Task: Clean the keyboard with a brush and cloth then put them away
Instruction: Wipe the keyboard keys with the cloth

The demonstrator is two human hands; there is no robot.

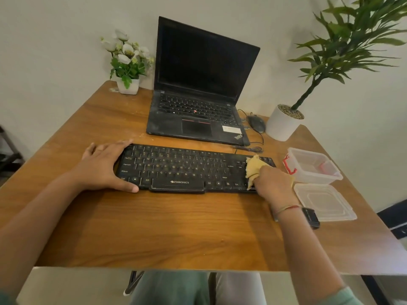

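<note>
Wooden desk (176, 227), cloth (253, 167) gripped in right hand (273, 183), atop keyboard (187, 168)

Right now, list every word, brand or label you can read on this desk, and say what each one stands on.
"ZEBRONICS": front edge of the keyboard.
"CapsLock", "Shift", "Alt": the keyboard's left keys.
"Think…": laptop palm-rest corner, the rest blurred.
White sticker on the laptop: too blurred to read.
Other key legends: mostly too small.
</note>
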